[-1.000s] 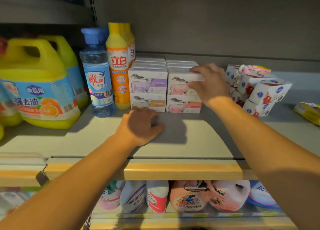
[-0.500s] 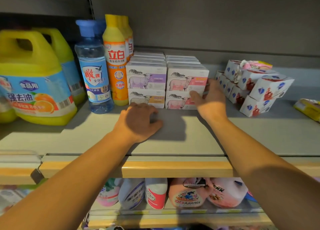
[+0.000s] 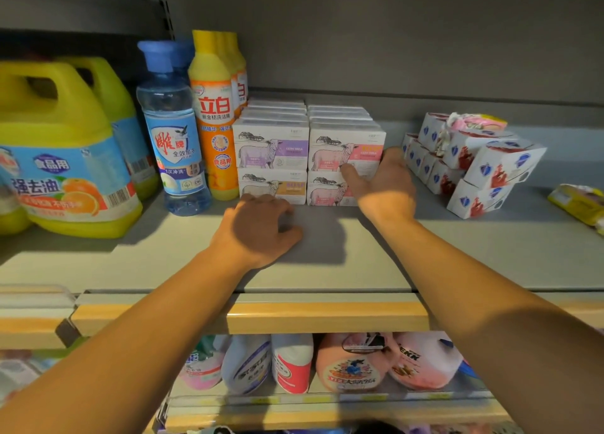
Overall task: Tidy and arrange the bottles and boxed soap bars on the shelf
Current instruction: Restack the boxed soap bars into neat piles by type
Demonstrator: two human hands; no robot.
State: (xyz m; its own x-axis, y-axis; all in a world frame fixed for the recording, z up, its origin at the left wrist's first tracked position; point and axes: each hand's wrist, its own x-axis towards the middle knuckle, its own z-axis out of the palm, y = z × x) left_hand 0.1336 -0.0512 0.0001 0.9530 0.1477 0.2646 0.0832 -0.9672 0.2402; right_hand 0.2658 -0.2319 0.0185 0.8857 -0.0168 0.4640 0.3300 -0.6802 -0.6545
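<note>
while left hand rests loose on the grey shelf, right hand lies flat against soap boxes.

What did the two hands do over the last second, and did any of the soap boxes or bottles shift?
The right hand came down from the top of the pink-labelled soap boxes to their right side, now flat against them, thumb across the front. The left hand stayed resting on the shelf, loosely curled, holding nothing. The bottles look unmoved.
</note>
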